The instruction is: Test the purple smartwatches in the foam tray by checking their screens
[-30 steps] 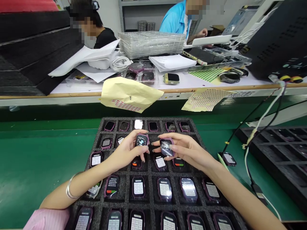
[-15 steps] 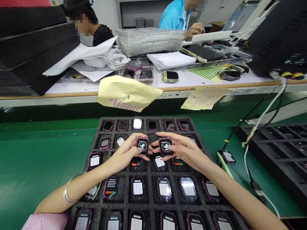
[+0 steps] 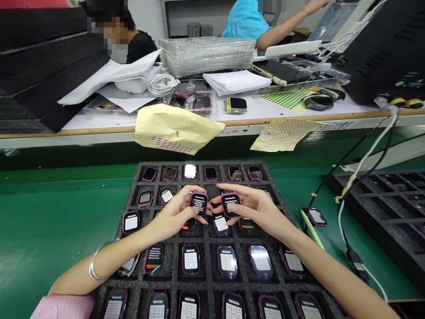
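My left hand (image 3: 177,208) is closed around a purple smartwatch (image 3: 199,201), its thumb at the lower part of the screen. A second purple smartwatch (image 3: 229,201) is gripped in my right hand (image 3: 254,204), whose thumb also lies on the glass. Both screens show white text lines on black, too small to read. The two watches are held side by side, slightly apart, above a dark foam tray (image 3: 207,239). In its compartments lie several more smartwatches, many with lit white lists, such as one watch (image 3: 191,260) below my hands. My wrists and hands hide some compartments.
Behind the tray runs a shelf edge (image 3: 245,128) with yellow paper sheets (image 3: 179,128) hanging down. Clear plastic trays (image 3: 207,55), papers and a green watch (image 3: 235,105) lie on it. Cables (image 3: 365,168) hang at right near another foam tray (image 3: 381,212). Two people sit beyond.
Both held watches' screens have switched from a clock face to white text on black. My hands have barely moved. The person in blue has raised an arm toward the right.
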The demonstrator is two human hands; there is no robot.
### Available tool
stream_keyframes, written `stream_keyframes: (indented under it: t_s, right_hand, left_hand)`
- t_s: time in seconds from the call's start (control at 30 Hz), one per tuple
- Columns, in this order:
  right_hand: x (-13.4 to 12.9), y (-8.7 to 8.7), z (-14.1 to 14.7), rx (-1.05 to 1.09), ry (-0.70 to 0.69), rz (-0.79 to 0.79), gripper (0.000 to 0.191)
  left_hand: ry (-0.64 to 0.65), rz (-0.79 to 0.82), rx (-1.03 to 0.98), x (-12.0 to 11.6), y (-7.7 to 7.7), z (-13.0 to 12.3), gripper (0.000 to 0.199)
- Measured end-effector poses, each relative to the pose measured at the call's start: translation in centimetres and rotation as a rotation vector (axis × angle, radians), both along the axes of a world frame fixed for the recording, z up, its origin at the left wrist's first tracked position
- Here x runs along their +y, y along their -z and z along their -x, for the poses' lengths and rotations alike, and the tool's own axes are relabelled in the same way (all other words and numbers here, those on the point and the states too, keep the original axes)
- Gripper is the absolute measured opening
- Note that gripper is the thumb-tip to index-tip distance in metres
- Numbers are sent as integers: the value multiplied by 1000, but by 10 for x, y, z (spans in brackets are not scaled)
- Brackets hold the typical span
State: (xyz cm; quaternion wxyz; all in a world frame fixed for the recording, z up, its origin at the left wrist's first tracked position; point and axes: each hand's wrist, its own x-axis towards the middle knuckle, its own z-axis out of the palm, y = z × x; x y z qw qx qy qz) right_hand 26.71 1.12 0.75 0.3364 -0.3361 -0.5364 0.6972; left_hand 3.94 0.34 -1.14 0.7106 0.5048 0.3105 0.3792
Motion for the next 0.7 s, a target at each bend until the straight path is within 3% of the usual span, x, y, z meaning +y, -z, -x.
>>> stream_keyframes:
  t_s: [0.13,0.3,0.43,0.5,0.6,0.7]
  right_hand:
    - [-1,-3,0,-10,-10,-6,48]
    - [0,-5,-4,9,-86,-37,63]
    - [3,-2,-12,-153,-110,-90,59]
    - [7,2,-21,-354,-79,-207,56]
    - [18,11,-37,-699,7,-561,49]
    - [27,19,-50,-880,6,-856,45]
  left_hand:
    - [-15,-7,-7,0,-1,-1,27]
    - [-28,9,-4,-1,-4,-3,24]
    - [-29,16,1,-1,-4,-4,25]
    - [-20,22,-8,0,-4,-4,25]
    - [-5,41,-28,0,-5,-3,25]
    - [3,48,-38,-1,-5,-3,25]
